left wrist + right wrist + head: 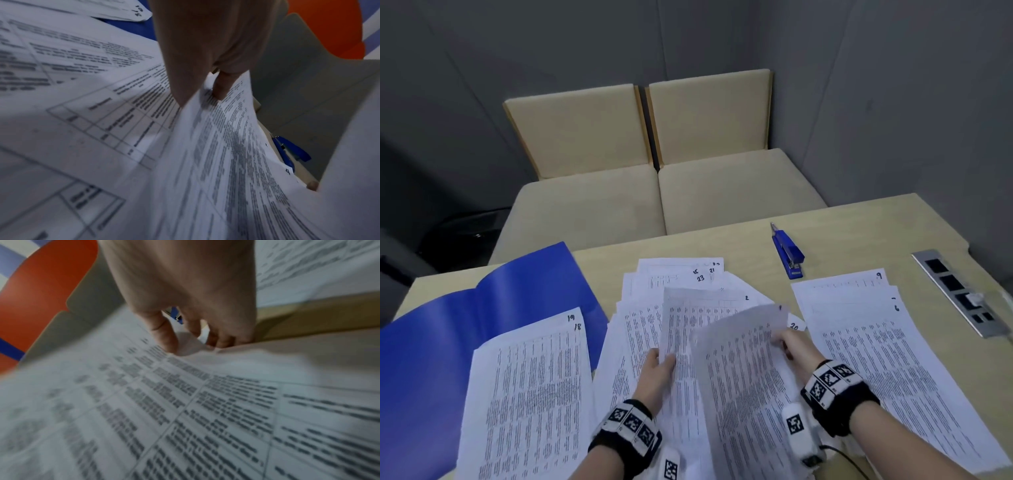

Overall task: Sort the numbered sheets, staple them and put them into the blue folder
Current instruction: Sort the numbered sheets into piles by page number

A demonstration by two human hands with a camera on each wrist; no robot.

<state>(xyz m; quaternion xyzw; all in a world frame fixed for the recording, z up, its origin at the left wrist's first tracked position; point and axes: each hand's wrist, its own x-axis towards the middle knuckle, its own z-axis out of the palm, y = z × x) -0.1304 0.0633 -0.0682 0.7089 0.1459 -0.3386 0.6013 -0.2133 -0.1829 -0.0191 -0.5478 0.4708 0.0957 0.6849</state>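
Low and centre in the head view, the right hand (792, 346) pinched sheet 1 (743, 370) raised beside sheet 2 (688, 322), pinched in the left hand (655, 373); blue folder (431, 342) lay open lower left, stapler (789, 253) upper right

A: Where are the white printed paper sheets with handwritten numbers (887, 346)?
B: In three spreads on the tabletop: 19 and 18 left, a fanned middle heap, 9 and 6 right. Two sheets, 2 and 1, are lifted above the middle.
A: The glossy blue card folder (448, 329)?
B: Open at left, under the left pile.
A: The blue metal stapler (789, 255)?
B: Closed, far side, alone.
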